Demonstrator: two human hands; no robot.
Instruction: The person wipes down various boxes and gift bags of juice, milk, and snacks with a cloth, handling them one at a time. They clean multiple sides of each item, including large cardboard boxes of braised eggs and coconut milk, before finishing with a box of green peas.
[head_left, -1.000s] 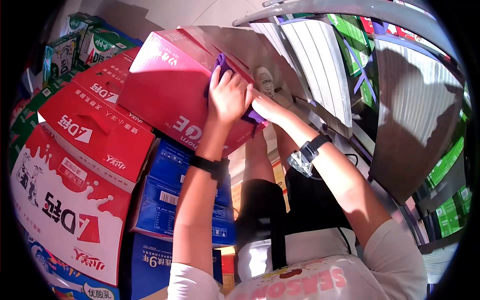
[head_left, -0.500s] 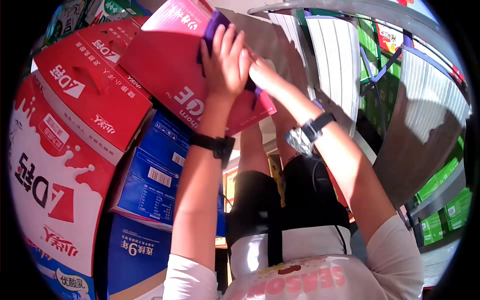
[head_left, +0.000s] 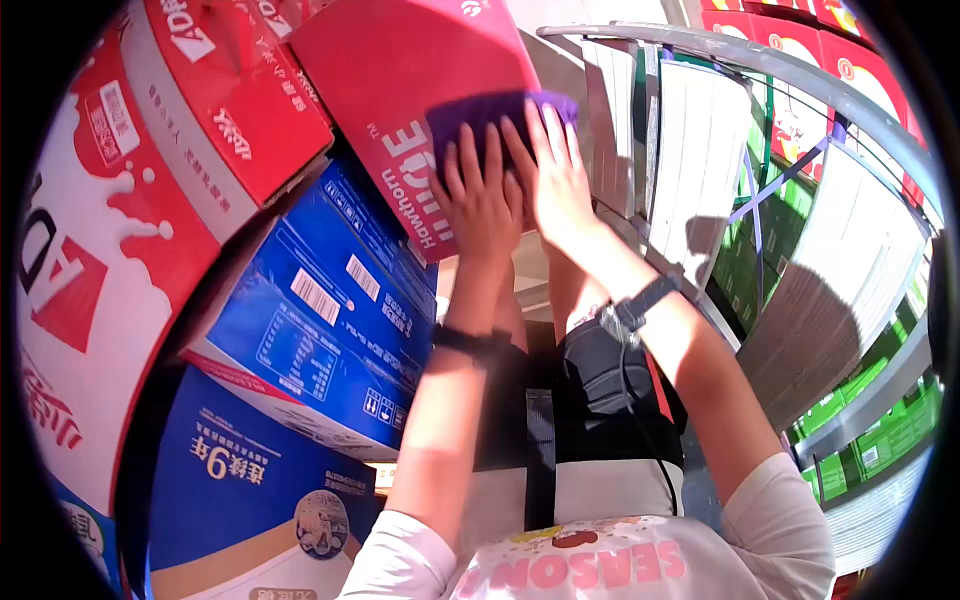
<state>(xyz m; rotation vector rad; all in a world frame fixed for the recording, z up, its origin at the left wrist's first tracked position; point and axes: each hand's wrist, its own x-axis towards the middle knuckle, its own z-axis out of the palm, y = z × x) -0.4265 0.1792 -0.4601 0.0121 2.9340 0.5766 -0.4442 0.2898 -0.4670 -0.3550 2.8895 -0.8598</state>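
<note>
A dark purple cloth (head_left: 470, 112) lies folded against the side of a tall red carton (head_left: 430, 55) printed "Hawthorn JUICE". On the cloth, the fingers of my left hand (head_left: 482, 205) are stretched out and spread, pressing it to the carton. Beside it, my right hand (head_left: 556, 185) also lies flat with fingers apart, its fingertips over the cloth's right part near the carton's edge. The thumbs of both hands come close together. Neither hand is wrapped around anything. The cloth's lower part is hidden under my palms.
Red and white milk drink cartons (head_left: 235, 120) are stacked at the left. Blue cartons (head_left: 330, 290) stand below them. To the right, a curved metal rail (head_left: 700, 40) runs past stacks of pale flat sheets (head_left: 690, 150). Green cartons (head_left: 780, 225) show behind them.
Both hands and the purple cloth have moved down and right in view. The fingers are spread wider over the cloth. The view has shifted, and the red carton's lettering now shows further down.
</note>
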